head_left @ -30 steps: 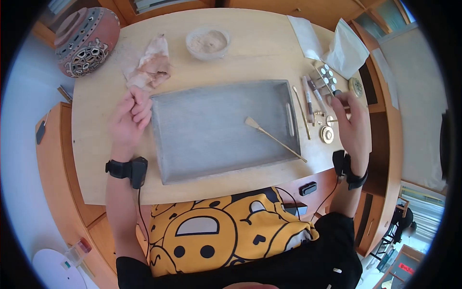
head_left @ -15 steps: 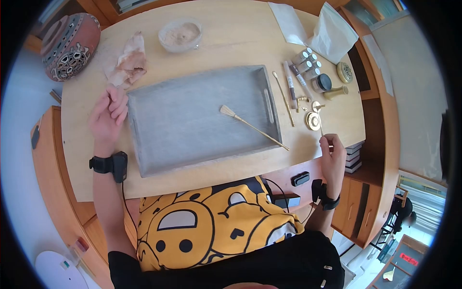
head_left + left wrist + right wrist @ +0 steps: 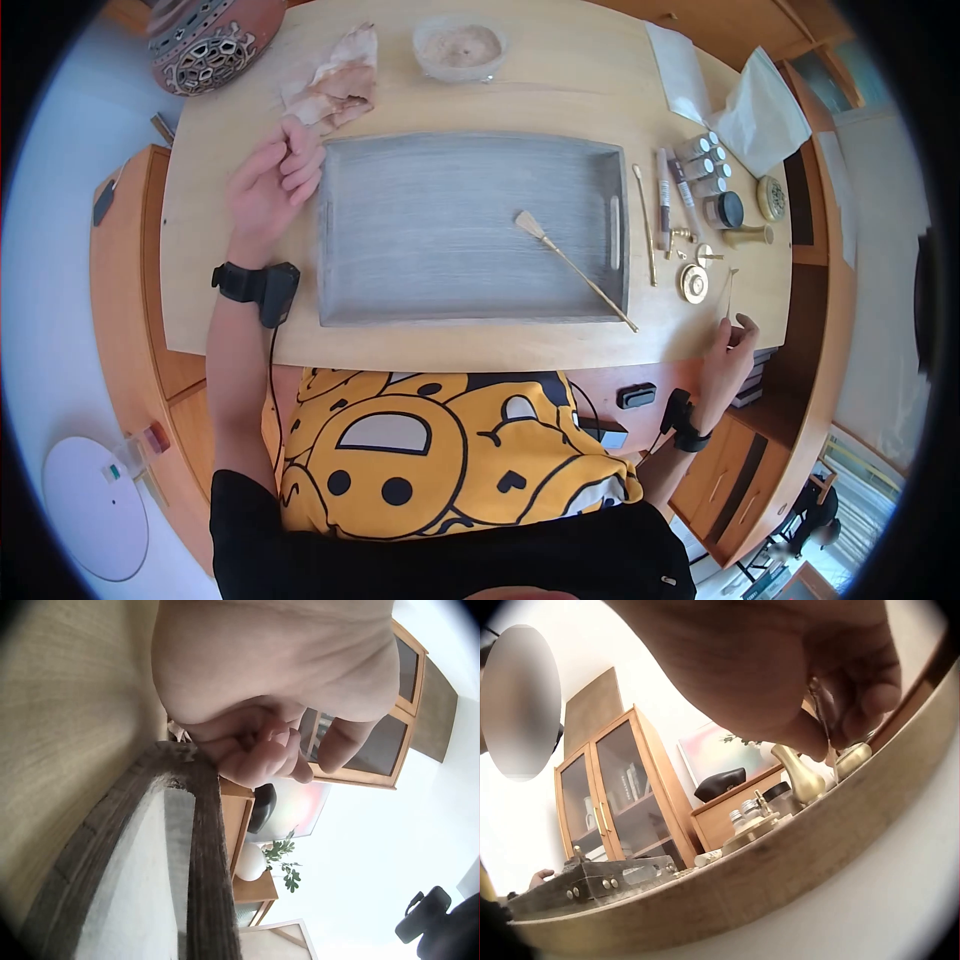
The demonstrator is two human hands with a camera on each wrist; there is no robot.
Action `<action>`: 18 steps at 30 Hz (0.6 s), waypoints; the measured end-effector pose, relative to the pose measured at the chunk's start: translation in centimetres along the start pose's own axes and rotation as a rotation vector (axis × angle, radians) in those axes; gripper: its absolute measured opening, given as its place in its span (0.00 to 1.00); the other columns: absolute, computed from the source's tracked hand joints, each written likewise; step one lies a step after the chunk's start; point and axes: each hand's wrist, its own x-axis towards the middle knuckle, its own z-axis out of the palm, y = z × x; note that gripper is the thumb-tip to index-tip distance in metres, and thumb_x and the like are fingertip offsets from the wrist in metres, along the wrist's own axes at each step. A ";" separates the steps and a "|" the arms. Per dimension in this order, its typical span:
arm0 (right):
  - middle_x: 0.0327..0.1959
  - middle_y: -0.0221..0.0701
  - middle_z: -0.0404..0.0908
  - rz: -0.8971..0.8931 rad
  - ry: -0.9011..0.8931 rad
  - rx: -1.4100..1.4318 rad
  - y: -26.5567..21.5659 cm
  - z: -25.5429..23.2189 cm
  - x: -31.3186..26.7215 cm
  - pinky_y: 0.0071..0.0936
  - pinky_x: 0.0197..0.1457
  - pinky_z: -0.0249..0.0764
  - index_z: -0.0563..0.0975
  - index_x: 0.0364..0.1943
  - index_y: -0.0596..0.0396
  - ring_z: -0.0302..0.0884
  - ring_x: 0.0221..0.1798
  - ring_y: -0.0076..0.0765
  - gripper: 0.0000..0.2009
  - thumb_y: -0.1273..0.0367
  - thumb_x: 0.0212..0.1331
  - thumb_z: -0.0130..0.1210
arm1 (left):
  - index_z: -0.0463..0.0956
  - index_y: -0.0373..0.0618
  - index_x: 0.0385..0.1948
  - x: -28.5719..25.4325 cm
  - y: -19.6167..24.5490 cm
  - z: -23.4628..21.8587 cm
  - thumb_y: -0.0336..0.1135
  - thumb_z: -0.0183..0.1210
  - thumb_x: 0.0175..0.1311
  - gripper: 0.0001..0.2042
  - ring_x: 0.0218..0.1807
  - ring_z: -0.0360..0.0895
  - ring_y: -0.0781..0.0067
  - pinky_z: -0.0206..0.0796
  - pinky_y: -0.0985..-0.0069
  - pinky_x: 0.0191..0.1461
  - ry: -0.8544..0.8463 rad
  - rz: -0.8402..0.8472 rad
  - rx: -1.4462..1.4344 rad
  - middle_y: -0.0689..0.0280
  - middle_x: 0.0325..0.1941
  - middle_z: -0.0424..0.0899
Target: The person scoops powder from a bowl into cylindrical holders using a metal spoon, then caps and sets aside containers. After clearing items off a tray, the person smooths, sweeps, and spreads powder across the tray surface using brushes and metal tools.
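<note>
My left hand [image 3: 272, 185] rests on the table with loosely curled fingers, just beside the back left corner of a grey wooden tray [image 3: 430, 235]. It holds nothing; the left wrist view shows its palm [image 3: 277, 667] beside the tray's dark wooden end. Near the table's front right edge, my right hand [image 3: 728, 355] pinches a thin gold stick-like tool [image 3: 730, 295], its far end pointing away from me. Fingers partly hide it in the right wrist view. A round gold lidded piece [image 3: 694, 284] lies left of this tool. Inside the tray, a small gold-handled brush [image 3: 575, 265] slants over the front right rim.
Right of the tray lie a long gold stick [image 3: 646, 225], two tubes [image 3: 664, 200], several small jars [image 3: 700, 165], a black-lidded jar [image 3: 724, 210] and a gold vase [image 3: 748, 236]. Farther back are a powder bowl [image 3: 460, 50], a stained cloth [image 3: 335, 80] and a patterned pot [image 3: 215, 45].
My right hand has come back from the small jars toward the table's front right edge, carrying the thin gold tool. My left hand stays by the tray corner. The head view has shifted.
</note>
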 end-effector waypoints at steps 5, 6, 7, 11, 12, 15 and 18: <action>0.33 0.41 0.82 -0.093 -0.011 -0.076 -1.0 0.6 0.6 0.38 0.41 0.73 0.72 0.53 0.61 0.80 0.35 0.42 0.15 0.67 0.67 0.54 | 0.63 0.42 0.33 -0.2 -0.2 0.7 0.38 0.49 0.69 0.10 0.26 0.55 0.85 0.51 0.88 0.24 0.046 0.032 0.023 0.74 0.25 0.57; 0.33 0.41 0.82 -0.106 -0.022 -0.074 -1.4 0.9 0.7 0.38 0.41 0.73 0.72 0.53 0.61 0.80 0.35 0.42 0.15 0.67 0.67 0.54 | 0.63 0.42 0.33 -0.2 -0.2 0.6 0.38 0.49 0.69 0.10 0.26 0.55 0.85 0.51 0.87 0.23 0.041 0.016 0.020 0.75 0.25 0.57; 0.32 0.41 0.82 -0.085 -0.014 -0.058 -1.8 1.0 0.7 0.38 0.41 0.73 0.72 0.52 0.61 0.79 0.35 0.42 0.15 0.67 0.66 0.55 | 0.63 0.42 0.33 -0.2 -0.1 0.5 0.38 0.49 0.69 0.10 0.25 0.55 0.85 0.51 0.87 0.23 0.034 -0.004 0.017 0.75 0.25 0.57; 0.32 0.40 0.82 -0.054 -0.010 -0.057 -3.2 1.5 0.9 0.37 0.41 0.73 0.73 0.50 0.61 0.79 0.34 0.40 0.14 0.67 0.66 0.55 | 0.64 0.42 0.32 -0.2 -0.2 0.2 0.38 0.49 0.68 0.10 0.25 0.55 0.85 0.51 0.87 0.23 0.014 0.007 0.018 0.75 0.25 0.57; 0.33 0.40 0.82 -0.038 -0.019 -0.065 -3.3 1.4 0.9 0.37 0.41 0.73 0.74 0.49 0.61 0.79 0.34 0.40 0.14 0.67 0.66 0.55 | 0.64 0.42 0.32 -0.2 -0.3 0.3 0.39 0.49 0.68 0.10 0.25 0.55 0.85 0.51 0.87 0.23 0.035 0.011 0.025 0.75 0.25 0.57; 0.34 0.38 0.82 -0.217 0.075 -0.153 -2.0 0.8 0.8 0.32 0.40 0.73 0.76 0.48 0.60 0.79 0.34 0.35 0.14 0.64 0.67 0.55 | 0.64 0.42 0.32 -0.1 -0.3 0.3 0.39 0.50 0.67 0.10 0.24 0.54 0.86 0.51 0.87 0.22 0.044 0.018 0.040 0.75 0.24 0.57; 0.33 0.35 0.82 -0.215 -0.028 0.039 -5.4 -1.0 -1.9 0.27 0.39 0.72 0.77 0.46 0.61 0.77 0.34 0.29 0.11 0.66 0.68 0.54 | 0.64 0.43 0.32 0.0 -0.3 0.2 0.39 0.50 0.67 0.10 0.24 0.54 0.86 0.51 0.88 0.21 0.028 0.022 0.049 0.76 0.24 0.57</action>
